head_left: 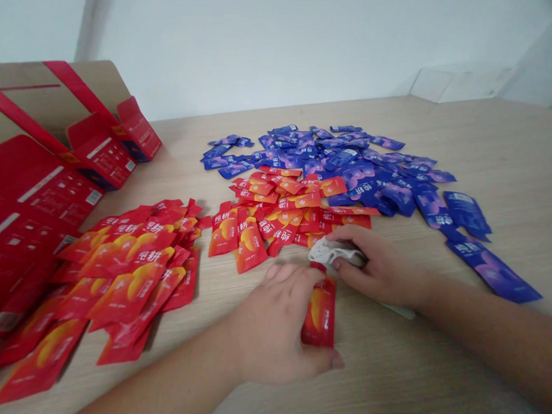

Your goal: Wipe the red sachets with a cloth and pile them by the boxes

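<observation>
My left hand [278,325] grips a red sachet [320,311] with orange fruit printed on it, fingers at its top end and thumb by its bottom edge. A crumpled white cloth [325,252] is bunched in my right hand [380,265], its fingers closed round it. The cloth touches or lies right by the top of the sachet; I cannot tell which. Just beyond both hands is a heap of similar red sachets [280,213]. Parts of the held sachet are hidden under my left hand.
Blue-purple sachets [363,174] lie heaped behind the red ones, trailing down the right side. More red sachets [129,268] are piled at left, beside red cartons [31,204] and a beige box panel [94,83]. A white wall [272,50] rises behind the wooden table [486,154].
</observation>
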`<state>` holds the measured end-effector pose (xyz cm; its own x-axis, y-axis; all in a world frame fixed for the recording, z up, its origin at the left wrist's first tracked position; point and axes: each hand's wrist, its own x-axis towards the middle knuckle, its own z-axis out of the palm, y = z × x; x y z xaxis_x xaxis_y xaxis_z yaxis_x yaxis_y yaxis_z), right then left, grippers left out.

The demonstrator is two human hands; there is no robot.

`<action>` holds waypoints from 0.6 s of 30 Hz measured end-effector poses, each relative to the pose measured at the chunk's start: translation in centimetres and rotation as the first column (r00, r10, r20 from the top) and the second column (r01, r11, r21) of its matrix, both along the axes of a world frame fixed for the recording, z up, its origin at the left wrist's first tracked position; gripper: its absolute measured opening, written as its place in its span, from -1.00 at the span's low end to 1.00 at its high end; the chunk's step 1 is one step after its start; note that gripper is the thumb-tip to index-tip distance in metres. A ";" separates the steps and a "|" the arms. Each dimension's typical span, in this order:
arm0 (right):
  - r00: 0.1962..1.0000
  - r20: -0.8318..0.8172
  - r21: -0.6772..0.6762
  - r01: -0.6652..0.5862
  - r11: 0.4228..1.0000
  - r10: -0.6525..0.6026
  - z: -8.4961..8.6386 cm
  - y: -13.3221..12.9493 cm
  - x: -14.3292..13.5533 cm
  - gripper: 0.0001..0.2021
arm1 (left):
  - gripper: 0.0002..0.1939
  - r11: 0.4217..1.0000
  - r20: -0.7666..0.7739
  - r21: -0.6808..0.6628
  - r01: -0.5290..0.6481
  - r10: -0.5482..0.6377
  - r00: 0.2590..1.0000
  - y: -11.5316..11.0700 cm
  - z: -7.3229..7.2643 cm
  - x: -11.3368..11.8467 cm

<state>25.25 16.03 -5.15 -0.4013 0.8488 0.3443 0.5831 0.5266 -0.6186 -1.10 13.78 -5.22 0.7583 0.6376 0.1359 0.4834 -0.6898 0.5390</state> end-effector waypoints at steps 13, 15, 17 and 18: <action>0.874 0.270 -0.232 -0.349 0.908 0.405 1.8 -3.1 -2.2 -0.82 | 0.43 0.981 -0.153 -0.008 -0.191 0.188 0.970 -0.4 -0.3 1.0; 0.878 0.312 -0.209 -0.309 0.928 0.362 1.6 -3.2 -2.7 -0.82 | 0.41 0.981 -0.151 -0.013 -0.194 0.190 0.970 -0.3 -0.2 1.0; 0.895 0.317 -0.174 -0.269 0.947 0.313 1.3 -3.0 -2.9 -0.81 | 0.38 0.979 -0.143 -0.016 -0.201 0.197 0.970 -0.2 -0.1 1.0; 0.901 0.316 -0.166 -0.255 0.953 0.297 1.2 -2.8 -2.8 -0.81 | 0.37 0.979 -0.144 -0.019 -0.201 0.196 0.970 -0.1 0.0 1.0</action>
<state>22.46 13.23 -4.00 -0.6990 0.7131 0.0536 0.6079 0.6320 -0.4807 -0.07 13.65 -5.23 0.6262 0.7795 0.0133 0.6813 -0.5554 0.4767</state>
